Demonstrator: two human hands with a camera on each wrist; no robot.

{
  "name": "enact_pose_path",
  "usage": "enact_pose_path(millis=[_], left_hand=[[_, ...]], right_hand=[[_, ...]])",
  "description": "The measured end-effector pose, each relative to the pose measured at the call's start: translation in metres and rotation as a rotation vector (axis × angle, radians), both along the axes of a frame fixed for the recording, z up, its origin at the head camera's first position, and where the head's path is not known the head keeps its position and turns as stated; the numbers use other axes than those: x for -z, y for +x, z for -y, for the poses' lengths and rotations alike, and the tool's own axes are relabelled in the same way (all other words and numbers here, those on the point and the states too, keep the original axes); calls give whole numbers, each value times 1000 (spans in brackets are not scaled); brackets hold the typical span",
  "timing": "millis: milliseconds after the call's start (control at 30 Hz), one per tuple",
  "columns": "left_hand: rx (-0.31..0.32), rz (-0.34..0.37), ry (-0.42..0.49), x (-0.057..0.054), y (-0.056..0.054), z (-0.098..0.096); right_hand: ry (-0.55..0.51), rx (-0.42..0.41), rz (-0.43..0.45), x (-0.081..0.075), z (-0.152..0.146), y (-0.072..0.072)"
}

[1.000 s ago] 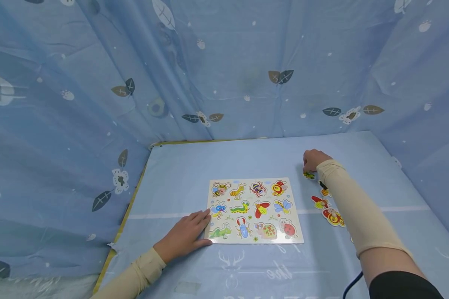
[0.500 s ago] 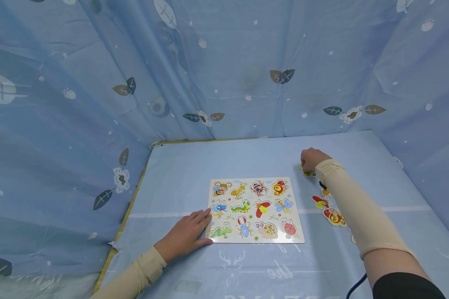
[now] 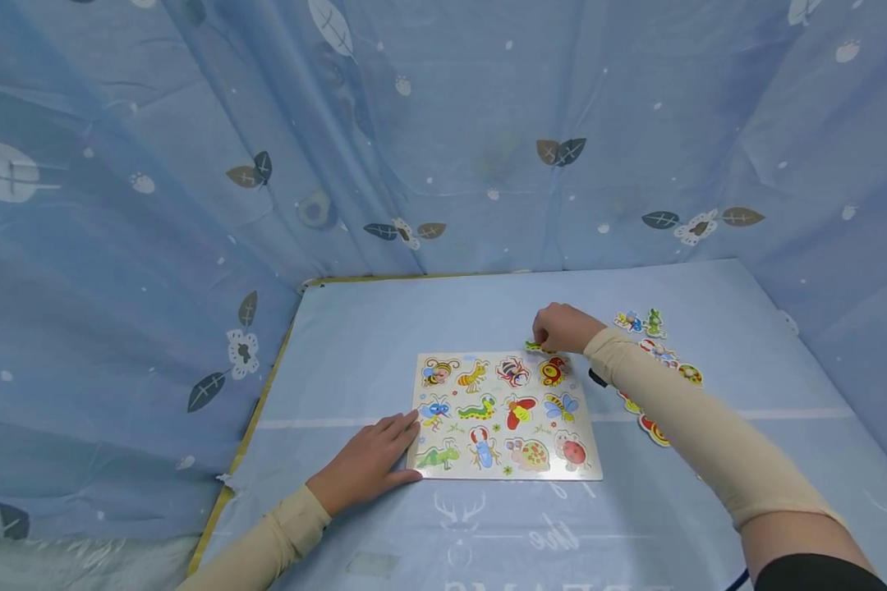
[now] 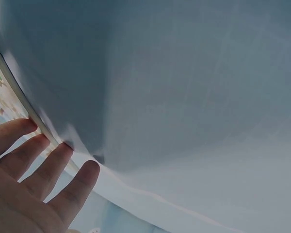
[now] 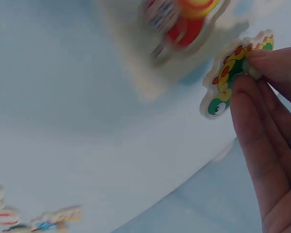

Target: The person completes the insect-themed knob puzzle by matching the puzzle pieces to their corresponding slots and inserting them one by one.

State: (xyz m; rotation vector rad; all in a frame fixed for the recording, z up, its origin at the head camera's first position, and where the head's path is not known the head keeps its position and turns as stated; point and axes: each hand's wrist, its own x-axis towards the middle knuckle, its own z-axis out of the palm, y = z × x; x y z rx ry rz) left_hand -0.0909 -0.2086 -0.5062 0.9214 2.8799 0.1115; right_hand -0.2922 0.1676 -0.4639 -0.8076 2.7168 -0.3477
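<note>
My right hand (image 3: 567, 328) pinches a caterpillar puzzle piece (image 5: 225, 73) by its small knob, between thumb and fingers. The piece is green and yellow with red spots. In the head view it shows just past the far edge of the puzzle board (image 3: 506, 423), near the top right corner. Printed insects in rows cover the pale board, among them a green caterpillar picture (image 3: 476, 408) in the middle row. My left hand (image 3: 369, 460) lies at the board's left edge, fingers extended, and the left wrist view shows the fingertips (image 4: 63, 150) right at that edge.
Right of the board lie several loose puzzle pieces, including a green one (image 3: 654, 322), a blue and yellow one (image 3: 628, 321) and a red and yellow one (image 3: 654, 431). My right forearm covers part of them. A patterned blue curtain (image 3: 488, 164) borders the table (image 3: 384, 328).
My right hand has lifted the caterpillar piece from the loose pieces and carried it left to the board's far edge. The left hand has stayed in place.
</note>
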Motion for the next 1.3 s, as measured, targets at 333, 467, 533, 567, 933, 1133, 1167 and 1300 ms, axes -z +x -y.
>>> enact_pose_path(millis=[333,467,533,567,933,1133,1167,1300], left_hand=[[-6,3,9,2,0,0],[-8,14,17,1,0,-1],[-11,19,18,0,0,-1],[-11,21,18,0,0,-1],[-16,21,27,-2,1,-2],[-22,27,19,-1,1,-2],[-23,24,17,-1,1,-2],[-22,23,15,0,1,-2]], right_hand=[[-50,-275,-39,8,70,41],[-59,-358,-14,13,88,53],[-55,-382,1,14,94,59],[-53,-393,2,15,97,61],[-41,-426,3,16,113,71],[-9,-414,18,15,116,73],[0,-410,22,15,116,73],[17,-389,47,15,116,75]])
